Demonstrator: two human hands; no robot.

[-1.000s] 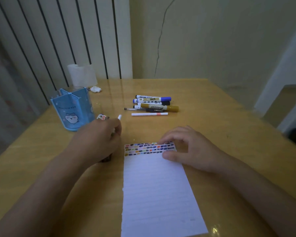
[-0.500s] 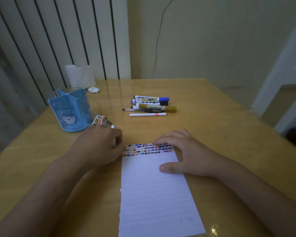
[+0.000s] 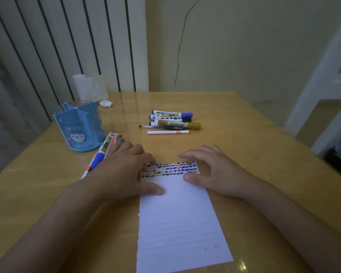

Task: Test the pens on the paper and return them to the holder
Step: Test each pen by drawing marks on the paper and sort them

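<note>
While both hands lie flat and hold nothing, loose pens could roll.
Left hand (image 3: 122, 174) crowds the markers (image 3: 104, 149); right hand (image 3: 215, 170) steadies the paper (image 3: 177, 217); holder (image 3: 79, 127) untouched.

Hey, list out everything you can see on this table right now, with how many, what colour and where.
holder: one, blue, divided, far left of the table.
paper: one, white lined sheet with rows of coloured test marks at its top edge, centre near.
far pens: a group of about six, blue, black, gold and white, lying behind the paper.
near pens: a bunch beside the holder, blue and red ends showing, partly under the left hand; count unclear.
tissue roll: one, white, behind the holder.
tissue wad: one, white, by the roll.
table: one, glossy wood.
left hand: resting on the near pens, thumb on the paper.
right hand: fingertips pressing the paper's top right.
</note>
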